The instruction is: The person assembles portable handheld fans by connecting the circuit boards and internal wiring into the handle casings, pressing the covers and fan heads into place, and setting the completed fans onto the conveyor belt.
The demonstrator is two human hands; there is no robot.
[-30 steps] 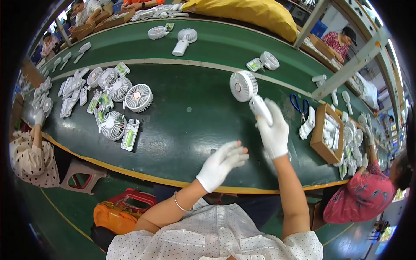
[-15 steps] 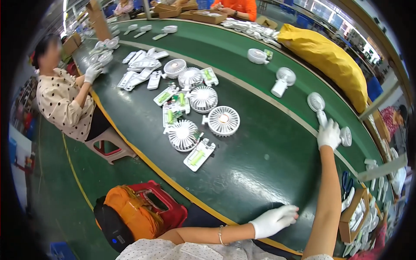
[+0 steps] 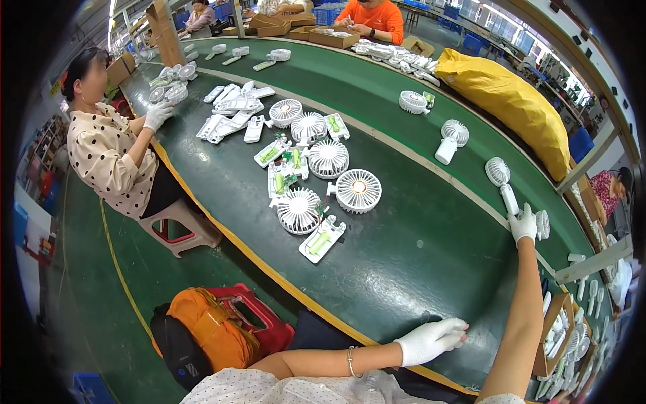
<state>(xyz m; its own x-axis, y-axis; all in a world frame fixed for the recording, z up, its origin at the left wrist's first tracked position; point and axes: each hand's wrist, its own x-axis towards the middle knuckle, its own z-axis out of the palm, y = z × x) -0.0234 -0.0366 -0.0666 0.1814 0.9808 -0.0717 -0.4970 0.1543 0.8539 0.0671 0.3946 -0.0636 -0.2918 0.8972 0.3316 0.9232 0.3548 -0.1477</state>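
My right hand [image 3: 523, 225], in a white glove, reaches out to the border strip of the green belt. Its fingers are apart at the handle end of a white handheld fan [image 3: 498, 172]; whether they still touch it I cannot tell. Just beyond that hand is another white fan [image 3: 542, 225], partly hidden. My left hand [image 3: 434, 341], gloved with bare fingertips, lies open and holds nothing near the table's front edge. Left of the middle of the table are several white fan heads [image 3: 358, 190] and opened handle halves [image 3: 322, 240] with green cells.
White handle shells [image 3: 235, 108] are piled farther left, near a seated co-worker [image 3: 111, 145]. More fans [image 3: 455, 132] lie along the belt. A yellow sack [image 3: 505, 101] lies beyond it. A box of white parts [image 3: 556, 330] stands at right, and an orange bag [image 3: 208, 323] at lower left.
The whole view has shifted slightly. My right hand has drawn back a little along the fan's handle, so more of the handle shows. My left hand stays put.
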